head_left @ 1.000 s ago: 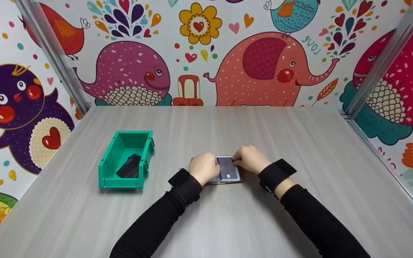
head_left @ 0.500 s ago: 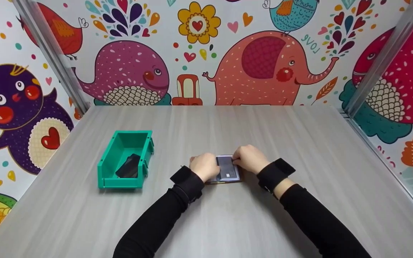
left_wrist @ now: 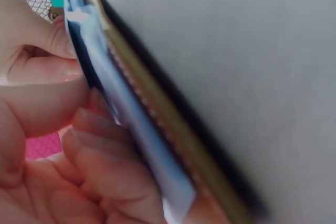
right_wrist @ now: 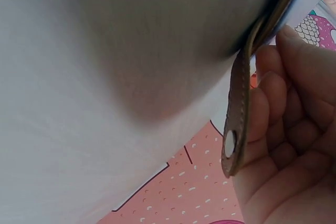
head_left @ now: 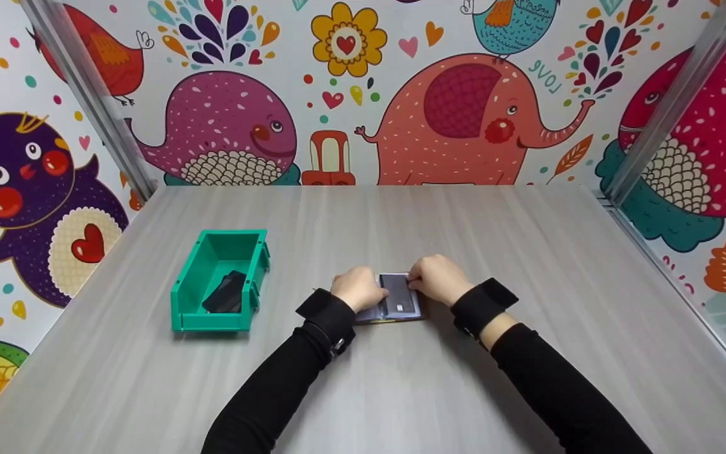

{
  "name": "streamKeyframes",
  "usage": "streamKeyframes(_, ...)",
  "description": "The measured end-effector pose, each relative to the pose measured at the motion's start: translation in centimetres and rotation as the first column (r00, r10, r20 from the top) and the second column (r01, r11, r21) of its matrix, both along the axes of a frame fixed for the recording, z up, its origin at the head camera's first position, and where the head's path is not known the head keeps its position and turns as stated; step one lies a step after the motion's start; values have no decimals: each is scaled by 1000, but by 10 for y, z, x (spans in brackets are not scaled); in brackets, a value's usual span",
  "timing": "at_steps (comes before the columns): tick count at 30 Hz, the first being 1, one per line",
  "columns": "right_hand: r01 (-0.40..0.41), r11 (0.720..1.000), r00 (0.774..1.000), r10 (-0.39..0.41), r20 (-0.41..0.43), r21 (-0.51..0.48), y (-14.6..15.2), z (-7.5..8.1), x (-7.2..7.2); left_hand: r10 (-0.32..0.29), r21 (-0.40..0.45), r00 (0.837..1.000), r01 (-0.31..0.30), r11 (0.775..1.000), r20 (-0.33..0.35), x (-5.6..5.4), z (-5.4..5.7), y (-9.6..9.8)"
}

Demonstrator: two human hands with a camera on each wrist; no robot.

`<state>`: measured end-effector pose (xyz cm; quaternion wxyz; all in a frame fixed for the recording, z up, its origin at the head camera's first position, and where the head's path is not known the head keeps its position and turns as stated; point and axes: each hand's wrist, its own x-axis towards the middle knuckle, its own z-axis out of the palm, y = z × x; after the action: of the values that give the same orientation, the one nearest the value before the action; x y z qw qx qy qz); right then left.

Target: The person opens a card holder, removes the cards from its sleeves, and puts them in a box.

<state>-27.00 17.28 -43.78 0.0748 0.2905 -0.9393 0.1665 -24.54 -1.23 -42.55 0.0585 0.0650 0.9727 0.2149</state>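
Observation:
A small card holder [head_left: 372, 314] lies open on the table, with clear sleeves and a brown stitched cover. A dark card [head_left: 399, 296] with a small pale square shows in its right-hand sleeve. My left hand [head_left: 358, 290] is over the left half, its thumb and finger pinching at the card's inner edge. In the left wrist view the fingertips [left_wrist: 86, 95] meet this edge, partly hidden. My right hand [head_left: 442, 279] pinches the upper right edge of the sleeve. A brown strap [right_wrist: 239, 114] with a metal snap sticks out beside it in the right wrist view.
A green bin [head_left: 212, 323] stands on the table to the left, holding dark flat items [head_left: 225, 293]. Patterned walls with cartoon animals and metal posts [head_left: 89, 94] enclose the table [head_left: 495, 227] at the back and sides.
My left hand has shifted slightly, baring more of the card holder's left half. The right hand keeps its hold at the upper right edge, and the card looks unmoved.

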Motion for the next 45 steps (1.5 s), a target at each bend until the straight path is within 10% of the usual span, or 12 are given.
streamKeyframes(24, 35, 999, 999, -35, 27, 26, -1, 1, 1, 19, 46, 998, -21, 999, 52, -3, 1, -6)
streamKeyframes(45, -21, 984, 988, 47, -145, 178, -9, 6, 6, 11, 56, 999, -14, 998, 52, -3, 1, -8)
